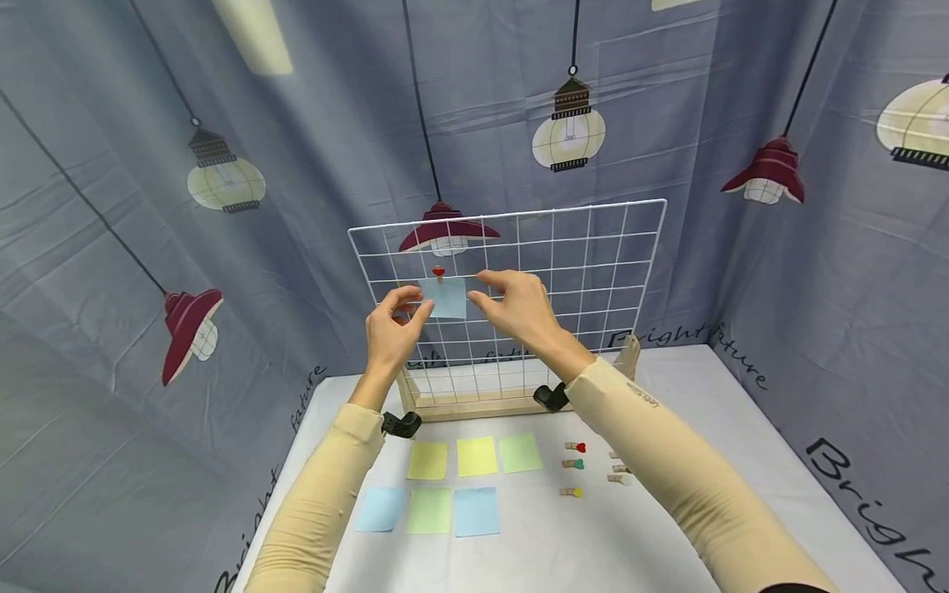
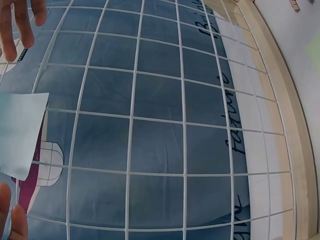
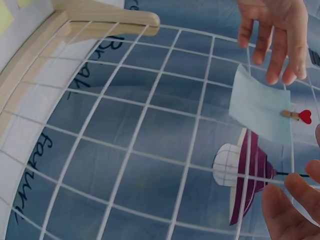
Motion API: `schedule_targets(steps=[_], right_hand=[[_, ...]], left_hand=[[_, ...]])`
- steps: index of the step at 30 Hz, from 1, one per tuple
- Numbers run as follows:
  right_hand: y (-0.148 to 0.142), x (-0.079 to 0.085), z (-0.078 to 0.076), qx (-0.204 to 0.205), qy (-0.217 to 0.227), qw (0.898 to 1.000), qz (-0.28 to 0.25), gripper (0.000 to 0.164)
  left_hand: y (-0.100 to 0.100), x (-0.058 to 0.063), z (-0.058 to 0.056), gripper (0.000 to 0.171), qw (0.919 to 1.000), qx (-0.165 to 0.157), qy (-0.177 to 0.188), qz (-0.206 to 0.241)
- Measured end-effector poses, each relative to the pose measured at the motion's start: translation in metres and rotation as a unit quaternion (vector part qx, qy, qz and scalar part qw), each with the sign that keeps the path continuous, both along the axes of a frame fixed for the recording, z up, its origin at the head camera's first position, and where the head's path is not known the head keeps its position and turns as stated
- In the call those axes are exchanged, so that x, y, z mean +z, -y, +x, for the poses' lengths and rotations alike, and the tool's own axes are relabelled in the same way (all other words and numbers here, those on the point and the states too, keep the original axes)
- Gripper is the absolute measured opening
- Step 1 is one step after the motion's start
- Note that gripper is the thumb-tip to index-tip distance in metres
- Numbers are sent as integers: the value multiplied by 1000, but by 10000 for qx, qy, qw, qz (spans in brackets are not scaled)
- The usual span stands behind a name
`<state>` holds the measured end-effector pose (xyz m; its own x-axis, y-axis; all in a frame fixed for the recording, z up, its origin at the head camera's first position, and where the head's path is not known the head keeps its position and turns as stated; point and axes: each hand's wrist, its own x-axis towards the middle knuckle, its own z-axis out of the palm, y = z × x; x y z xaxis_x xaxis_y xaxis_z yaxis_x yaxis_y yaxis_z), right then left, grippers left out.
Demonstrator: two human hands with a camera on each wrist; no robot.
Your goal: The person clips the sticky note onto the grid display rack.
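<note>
Behind the bench (image 1: 534, 527) hangs a grey-blue curtain (image 1: 319, 123) with printed lamps, and the bench is covered with white cloth. Close to its far edge stands a white wire grid (image 1: 552, 268) in a wooden base (image 1: 482, 408). The light blue sticky note (image 1: 446, 300) is on the upper left part of this grid, above the far edge of the bench and left of its middle. A mini clothespin with a red heart (image 1: 439, 273) sits at the note's top edge. The left hand (image 1: 389, 331) is just beside the note's left edge, and the right hand (image 1: 521, 306) is near its right edge; in both, the grip is spread, thumb apart from fingers, with nothing pinched.

The note is, I judge, very light and soft. It bends easily; in the right wrist view it curves away from flat. A strong pull could crease or tear it, or draw it from the clothespin. It is best held softly at the lower side corners, between thumb and forefinger.
</note>
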<state>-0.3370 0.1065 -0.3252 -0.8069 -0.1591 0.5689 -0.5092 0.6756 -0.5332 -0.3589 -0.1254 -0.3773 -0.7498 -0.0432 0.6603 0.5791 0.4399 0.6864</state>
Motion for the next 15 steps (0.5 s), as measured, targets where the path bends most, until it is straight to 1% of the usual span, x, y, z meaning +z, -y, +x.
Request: schedule_targets(steps=[3,7,11,15], right_hand=[[-6,-5,1,61,-35,10000,-21,42],[-14,-12,3,31,-23,10000,-26,43],[-26,-19,6,3,109,9999,32,45],[-38,-28,10,-27,226,9997,117,48]], left_hand=[[0,-3,2,35,9999,-107,38,15],[2,-7,3,36,9996,-256,120,-47],[7,-12,4,37,9992,-342,193,-84],[11,-19,8,40,9985,-422,311,-149]])
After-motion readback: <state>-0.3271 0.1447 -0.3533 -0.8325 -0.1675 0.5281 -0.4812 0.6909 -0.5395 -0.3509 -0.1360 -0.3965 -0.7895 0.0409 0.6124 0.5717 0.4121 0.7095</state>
